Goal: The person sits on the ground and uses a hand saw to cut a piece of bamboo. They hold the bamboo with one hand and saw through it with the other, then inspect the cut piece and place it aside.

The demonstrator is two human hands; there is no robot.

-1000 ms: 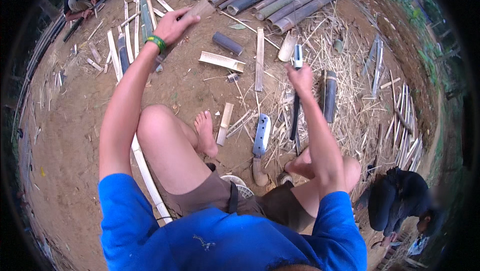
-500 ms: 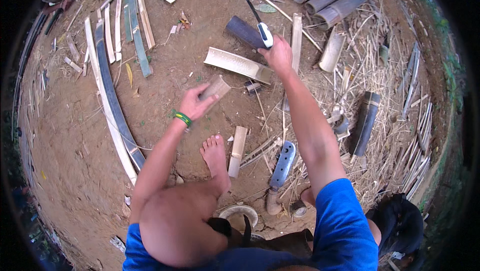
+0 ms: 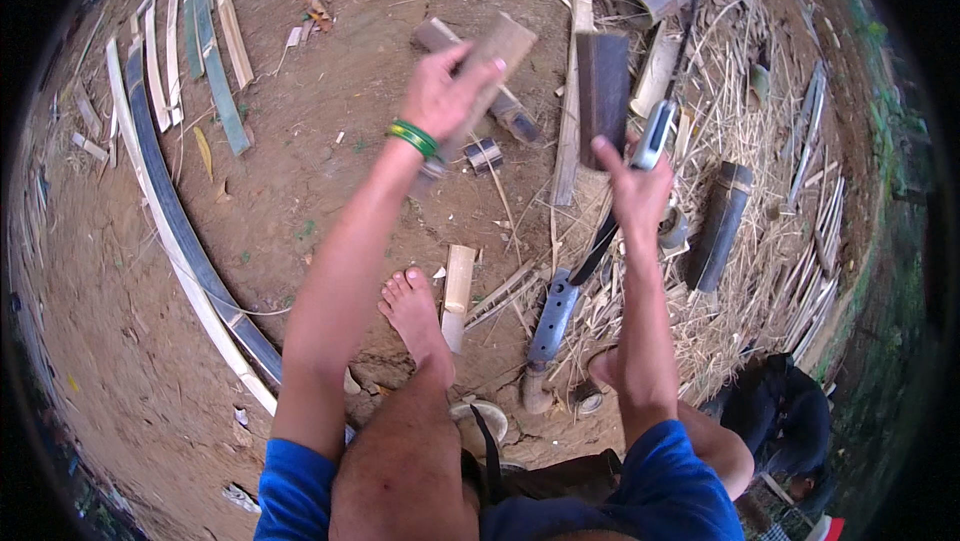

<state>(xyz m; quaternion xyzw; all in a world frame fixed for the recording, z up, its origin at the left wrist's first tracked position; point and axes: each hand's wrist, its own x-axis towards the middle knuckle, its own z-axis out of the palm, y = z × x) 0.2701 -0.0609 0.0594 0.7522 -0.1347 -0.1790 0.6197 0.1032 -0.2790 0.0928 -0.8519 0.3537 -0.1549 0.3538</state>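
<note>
My left hand (image 3: 440,91) is raised and clamped on a flat, pale bamboo piece (image 3: 500,51), held tilted above the dirt ground (image 3: 320,171). My right hand (image 3: 635,191) grips a dark bamboo slab (image 3: 603,91) upright, with a white-handled tool (image 3: 655,136) against the same hand; how the fingers sit on the tool I cannot tell. Hands are apart, slab right of pale piece. A machete (image 3: 555,316) lies by my bare foot (image 3: 410,306). Long split strips (image 3: 180,231) curve along the left side.
</note>
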